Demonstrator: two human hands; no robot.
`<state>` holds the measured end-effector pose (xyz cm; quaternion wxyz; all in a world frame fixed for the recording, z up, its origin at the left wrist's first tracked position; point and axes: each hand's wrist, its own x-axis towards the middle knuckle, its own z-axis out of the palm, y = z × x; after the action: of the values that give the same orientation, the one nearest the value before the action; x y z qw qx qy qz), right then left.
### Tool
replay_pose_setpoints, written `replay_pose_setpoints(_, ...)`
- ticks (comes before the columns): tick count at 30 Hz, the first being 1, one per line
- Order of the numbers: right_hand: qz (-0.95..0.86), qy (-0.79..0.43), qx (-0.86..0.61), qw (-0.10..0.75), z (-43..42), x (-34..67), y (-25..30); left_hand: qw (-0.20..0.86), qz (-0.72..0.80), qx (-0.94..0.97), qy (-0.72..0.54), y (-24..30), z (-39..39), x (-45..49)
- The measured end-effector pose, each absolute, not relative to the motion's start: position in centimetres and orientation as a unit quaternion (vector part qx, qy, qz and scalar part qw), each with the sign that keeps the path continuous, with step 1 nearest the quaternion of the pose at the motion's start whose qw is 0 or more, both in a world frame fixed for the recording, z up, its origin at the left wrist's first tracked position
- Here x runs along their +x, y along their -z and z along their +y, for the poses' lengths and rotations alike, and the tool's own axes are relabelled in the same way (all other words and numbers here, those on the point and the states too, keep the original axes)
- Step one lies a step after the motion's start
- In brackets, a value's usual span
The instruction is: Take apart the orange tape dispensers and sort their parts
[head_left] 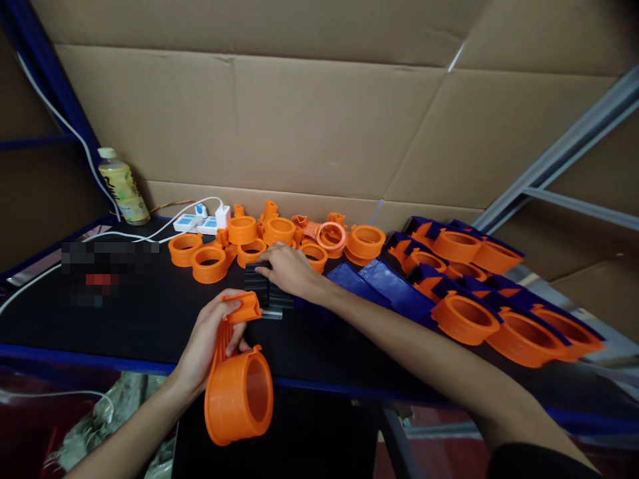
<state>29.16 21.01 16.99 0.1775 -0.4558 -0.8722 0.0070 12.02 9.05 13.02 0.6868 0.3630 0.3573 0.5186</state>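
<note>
My left hand (207, 336) is closed around the stem of an orange plastic ring holder (239, 399). Its wide ring hangs down in front of the table edge, and a squared clip end sticks up past my thumb. Farther back, my right hand (285, 267) reaches over a small pile of black ribbed strips (255, 283), its fingertips closed on the top edge of one. The fingers partly hide that strip. Just behind this hand, several more orange ring holders (210, 264) stand in a cluster.
To the right lie blue flat pieces (394, 286) and rows of orange rings joined to blue parts (464, 319). At the back are a white power strip (192, 224) with cables and a yellow-labelled bottle (124, 186). A cardboard wall (319, 126) closes the rear.
</note>
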Motion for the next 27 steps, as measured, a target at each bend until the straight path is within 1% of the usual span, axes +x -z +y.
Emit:
replay_pose_setpoints(4, -0.872, -0.017, -0.443, 0.207, 20.1, 29.8, -18.7, 0.687, 0.353, 0.352, -0.529, -13.0, 9.1, 12.1)
replay_pose_setpoints(7, -0.876, -0.089, -0.410, 0.238, 17.1, 30.9, -20.6, 0.684, 0.331, 0.315, -0.569, -13.2, 9.1, 12.3)
replay_pose_setpoints(10, -0.886, -0.169, -0.378, 0.209, 12.1, 31.6, -22.0, 0.662, 0.317, 0.261, -0.627, -13.4, 8.9, 12.6)
replay_pose_setpoints(13, -0.892, -0.171, -0.384, 0.165, 7.3, 31.7, -22.5, 0.633, 0.319, 0.228, -0.668, -13.6, 8.4, 13.1)
replay_pose_setpoints(16, -0.887, -0.164, -0.397, 0.167, 5.3, 32.6, -23.5, 0.639, 0.282, 0.258, -0.668, -14.0, 7.8, 13.9)
replay_pose_setpoints(19, -0.864, -0.093, -0.437, 0.232, 7.0, 36.5, -25.8, 0.644, 0.222, 0.308, -0.664, -14.2, 7.6, 14.4)
replay_pose_setpoints(21, -0.816, 0.009, -0.510, 0.272, 10.0, 41.2, -27.6, 0.647, 0.205, 0.344, -0.649, -14.0, 7.8, 14.4)
replay_pose_setpoints(22, -0.780, 0.071, -0.560, 0.272, 11.9, 43.9, -28.3, 0.647, 0.208, 0.363, -0.638, -13.8, 7.9, 14.4)
replay_pose_setpoints(23, -0.744, 0.134, -0.602, 0.256, 13.9, 46.7, -28.7, 0.644, 0.218, 0.380, -0.627, -13.5, 8.1, 14.3)
replay_pose_setpoints(24, -0.718, 0.174, -0.638, 0.216, 15.9, 49.3, -28.8, 0.638, 0.233, 0.393, -0.620, -13.1, 8.3, 14.2)
replay_pose_setpoints(25, -0.707, 0.176, -0.665, 0.165, 17.7, 51.7, -28.6, 0.631, 0.249, 0.403, -0.614, -12.8, 8.5, 14.1)
replay_pose_setpoints(27, -0.703, 0.139, -0.687, 0.119, 20.9, 55.3, -27.4, 0.624, 0.273, 0.414, -0.604, -12.2, 8.7, 14.0)
